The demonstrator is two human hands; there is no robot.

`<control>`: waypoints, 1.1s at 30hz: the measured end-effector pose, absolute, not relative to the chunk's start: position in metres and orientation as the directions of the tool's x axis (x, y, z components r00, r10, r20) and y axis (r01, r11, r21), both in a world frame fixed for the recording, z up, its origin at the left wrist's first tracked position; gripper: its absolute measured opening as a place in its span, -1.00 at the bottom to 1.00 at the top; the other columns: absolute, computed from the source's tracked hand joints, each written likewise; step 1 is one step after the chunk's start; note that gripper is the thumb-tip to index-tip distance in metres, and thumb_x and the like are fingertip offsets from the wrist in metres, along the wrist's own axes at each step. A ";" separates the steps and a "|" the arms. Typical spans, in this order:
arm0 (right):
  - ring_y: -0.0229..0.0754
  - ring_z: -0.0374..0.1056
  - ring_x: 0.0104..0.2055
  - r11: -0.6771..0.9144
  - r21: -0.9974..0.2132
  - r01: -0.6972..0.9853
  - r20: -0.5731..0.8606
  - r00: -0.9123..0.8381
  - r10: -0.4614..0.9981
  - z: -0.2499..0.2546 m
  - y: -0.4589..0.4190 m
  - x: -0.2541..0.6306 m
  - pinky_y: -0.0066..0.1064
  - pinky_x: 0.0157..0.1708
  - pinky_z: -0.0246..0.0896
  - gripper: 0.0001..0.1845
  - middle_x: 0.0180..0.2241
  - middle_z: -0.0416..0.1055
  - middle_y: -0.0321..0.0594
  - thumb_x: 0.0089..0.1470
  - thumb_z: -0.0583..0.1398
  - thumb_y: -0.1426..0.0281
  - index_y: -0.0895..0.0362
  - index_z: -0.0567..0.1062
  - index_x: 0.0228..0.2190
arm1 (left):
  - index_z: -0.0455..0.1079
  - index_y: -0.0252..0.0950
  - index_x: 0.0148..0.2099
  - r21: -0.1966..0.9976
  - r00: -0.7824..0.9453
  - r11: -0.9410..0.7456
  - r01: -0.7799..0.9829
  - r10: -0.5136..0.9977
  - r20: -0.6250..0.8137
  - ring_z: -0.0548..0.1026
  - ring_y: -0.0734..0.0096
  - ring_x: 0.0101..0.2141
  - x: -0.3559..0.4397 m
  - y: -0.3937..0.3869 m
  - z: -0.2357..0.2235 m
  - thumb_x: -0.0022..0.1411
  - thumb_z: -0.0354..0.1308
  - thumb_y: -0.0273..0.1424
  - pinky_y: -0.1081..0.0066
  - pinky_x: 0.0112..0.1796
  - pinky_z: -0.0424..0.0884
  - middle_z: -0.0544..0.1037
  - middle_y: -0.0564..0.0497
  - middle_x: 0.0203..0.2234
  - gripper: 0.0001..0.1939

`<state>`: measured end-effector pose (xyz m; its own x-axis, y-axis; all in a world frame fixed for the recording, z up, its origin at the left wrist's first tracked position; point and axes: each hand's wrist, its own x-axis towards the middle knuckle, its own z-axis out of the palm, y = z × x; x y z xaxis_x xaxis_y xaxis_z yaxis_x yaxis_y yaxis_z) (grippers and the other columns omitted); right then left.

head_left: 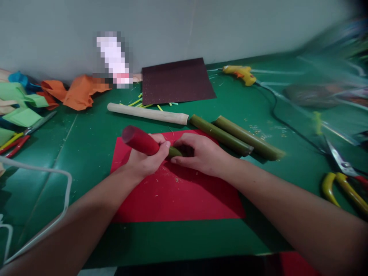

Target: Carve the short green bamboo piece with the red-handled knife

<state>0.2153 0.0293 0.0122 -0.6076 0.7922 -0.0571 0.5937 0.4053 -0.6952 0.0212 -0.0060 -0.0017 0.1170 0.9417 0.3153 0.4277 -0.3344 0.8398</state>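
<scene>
My left hand (149,161) is closed around a bamboo tube, whose left end (140,140) is covered in red and points up and to the left. A short green stretch of the bamboo (174,152) shows between my hands. The fingers of my right hand (204,153) curl around its other end, which they mostly hide. Both hands are above a red sheet (178,195) scattered with small pale bits. Just beyond lie a pale stick (149,113) and two green bamboo tubes (221,134) (250,138).
A dark brown sheet (176,82) and a yellow glue gun (240,73) with a black cord lie at the back. Yellow-handled scissors (342,176) are at right. Red-handled scissors (21,142), orange material (79,92) and a white wire frame (67,184) are at left.
</scene>
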 end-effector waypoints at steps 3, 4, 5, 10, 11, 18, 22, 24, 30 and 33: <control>-0.18 0.35 -0.24 0.409 -0.699 0.587 -0.054 -0.613 0.788 0.012 0.030 0.215 -0.34 -0.26 0.16 -0.74 -0.21 0.56 -0.16 0.11 0.37 0.30 0.17 0.60 -0.18 | 0.23 -0.24 -0.56 0.820 0.120 -0.349 0.453 0.935 0.332 0.32 0.49 -0.57 0.019 -0.006 -0.002 0.28 0.14 -0.34 0.41 -0.50 0.26 0.34 0.11 -0.65 -0.65; -0.18 0.36 -0.23 0.414 -0.698 0.584 -0.048 -0.615 0.787 0.013 0.031 0.215 -0.34 -0.25 0.16 -0.73 -0.20 0.56 -0.15 0.12 0.37 0.29 0.18 0.60 -0.17 | 0.24 -0.24 -0.55 0.822 0.115 -0.346 0.453 0.937 0.331 0.30 0.50 -0.57 0.019 -0.006 -0.002 0.29 0.13 -0.34 0.41 -0.50 0.25 0.34 0.12 -0.65 -0.65; -0.18 0.36 -0.23 0.418 -0.696 0.584 -0.046 -0.617 0.785 0.013 0.031 0.216 -0.34 -0.24 0.17 -0.73 -0.20 0.56 -0.15 0.13 0.36 0.29 0.18 0.60 -0.17 | 0.25 -0.24 -0.54 0.825 0.108 -0.343 0.448 0.937 0.331 0.27 0.51 -0.59 0.019 -0.006 -0.002 0.30 0.13 -0.35 0.42 -0.51 0.25 0.33 0.13 -0.66 -0.66; -0.16 0.37 -0.21 0.412 -0.698 0.586 -0.050 -0.613 0.788 0.012 0.031 0.216 -0.33 -0.24 0.17 -0.72 -0.18 0.56 -0.14 0.12 0.36 0.29 0.18 0.60 -0.15 | 0.29 -0.24 -0.50 0.831 0.069 -0.330 0.448 0.939 0.336 0.26 0.52 -0.59 0.020 -0.007 0.001 0.31 0.14 -0.36 0.43 -0.49 0.28 0.32 0.15 -0.66 -0.70; -0.16 0.37 -0.22 0.410 -0.701 0.584 -0.046 -0.611 0.790 0.011 0.031 0.216 -0.33 -0.25 0.17 -0.72 -0.19 0.56 -0.14 0.12 0.36 0.28 0.17 0.60 -0.16 | 0.29 -0.24 -0.50 0.832 0.060 -0.316 0.456 0.944 0.325 0.28 0.51 -0.59 0.021 -0.008 0.001 0.31 0.14 -0.35 0.43 -0.49 0.28 0.33 0.14 -0.66 -0.69; -0.20 0.33 -0.27 0.413 -0.722 0.555 -0.026 -0.618 0.786 0.009 0.032 0.217 -0.34 -0.30 0.13 -0.74 -0.26 0.53 -0.19 0.12 0.35 0.25 0.17 0.58 -0.21 | 0.25 -0.24 -0.52 0.844 0.064 -0.306 0.440 0.948 0.310 0.26 0.51 -0.58 0.023 -0.007 0.000 0.28 0.14 -0.36 0.44 -0.52 0.25 0.31 0.13 -0.65 -0.69; -0.22 0.31 -0.30 0.419 -0.727 0.543 -0.009 -0.618 0.786 0.008 0.032 0.217 -0.36 -0.33 0.11 -0.75 -0.30 0.50 -0.22 0.12 0.36 0.24 0.16 0.57 -0.25 | 0.22 -0.23 -0.55 0.873 0.041 -0.283 0.396 0.956 0.291 0.28 0.49 -0.58 0.024 -0.007 -0.003 0.23 0.15 -0.36 0.43 -0.53 0.26 0.30 0.12 -0.66 -0.69; -0.21 0.32 -0.29 0.415 -0.728 0.546 -0.011 -0.614 0.789 0.007 0.032 0.216 -0.35 -0.33 0.12 -0.73 -0.28 0.52 -0.21 0.12 0.36 0.24 0.16 0.58 -0.22 | 0.25 -0.23 -0.54 0.887 0.009 -0.270 0.375 0.958 0.288 0.27 0.50 -0.59 0.025 -0.007 -0.005 0.25 0.14 -0.34 0.43 -0.53 0.27 0.29 0.12 -0.67 -0.69; -0.22 0.32 -0.30 0.376 -0.729 0.571 -0.051 -0.594 0.803 0.009 0.031 0.215 -0.35 -0.32 0.11 -0.71 -0.27 0.52 -0.20 0.10 0.38 0.28 0.18 0.60 -0.17 | 0.25 -0.23 -0.53 0.867 0.011 -0.278 0.413 0.954 0.300 0.25 0.51 -0.59 0.026 -0.005 -0.003 0.27 0.13 -0.34 0.44 -0.53 0.25 0.28 0.14 -0.67 -0.69; -0.24 0.29 -0.33 0.382 -0.720 0.579 -0.049 -0.593 0.804 0.011 0.030 0.214 -0.36 -0.34 0.08 -0.74 -0.30 0.50 -0.23 0.10 0.39 0.28 0.18 0.59 -0.22 | 0.23 -0.24 -0.55 0.867 0.038 -0.282 0.411 0.956 0.292 0.26 0.50 -0.58 0.026 -0.006 -0.002 0.23 0.14 -0.35 0.44 -0.53 0.25 0.29 0.12 -0.66 -0.68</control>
<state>0.2140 0.0298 0.0114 -0.5925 0.8040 -0.0492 0.5787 0.3824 -0.7203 0.0256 -0.0061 -0.0023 0.0383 0.9556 0.2921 0.4106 -0.2816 0.8672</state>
